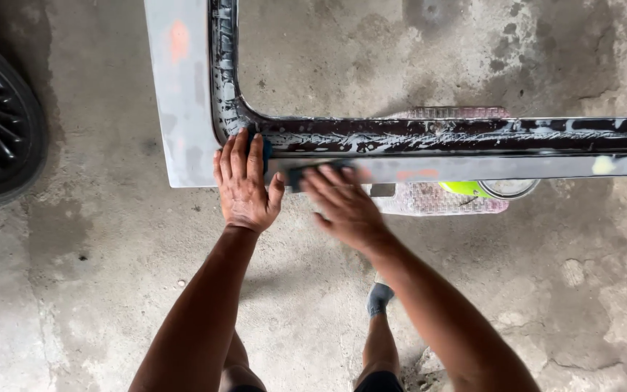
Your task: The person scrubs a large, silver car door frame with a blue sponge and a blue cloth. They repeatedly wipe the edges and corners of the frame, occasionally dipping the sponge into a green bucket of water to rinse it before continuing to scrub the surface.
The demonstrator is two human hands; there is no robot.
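A grey primed panel (183, 109) with a glossy, smeared frame is braced by the flat, spread left hand (244, 185); beside it, a dark pad (306, 173) is pressed under the blurred right hand (346, 207), its grip state unclear.

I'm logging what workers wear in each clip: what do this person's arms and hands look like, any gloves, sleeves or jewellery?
Both arms are bare to the frame's edge, with no sleeves showing. The left hand and right hand wear no gloves, and no rings, watch or wristbands are visible. The right hand is motion-blurred, so fine detail there is unclear.
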